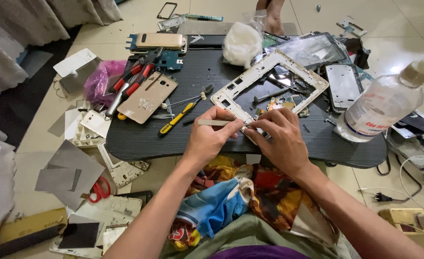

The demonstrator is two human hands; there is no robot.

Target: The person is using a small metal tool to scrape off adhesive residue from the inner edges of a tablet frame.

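At the near edge of the dark wood-grain lap table, your left hand is pinched shut on a thin flat grey metal blade; its long axis runs left to right, tip pointing toward your right hand. Right hand is closed on the near corner of the white rectangular plastic device frame, fingertips clamping where the blade tip meets it. Frame lies flat, angled, stretching up and right away from both grips, so the contact point sits just right of the left hand and the right hand is the nearer one. What exactly sits under the right fingertips I cannot tell. Counts: one frame on the table, one blade in hand, one clear plastic bottle with a beige cap standing tilted at the right edge, one yellow-and-black handled screwdriver left of your hands, red-handled pliers further left, one gold phone back cover beside them. One pair of red-handled scissors on the floor, well apart.
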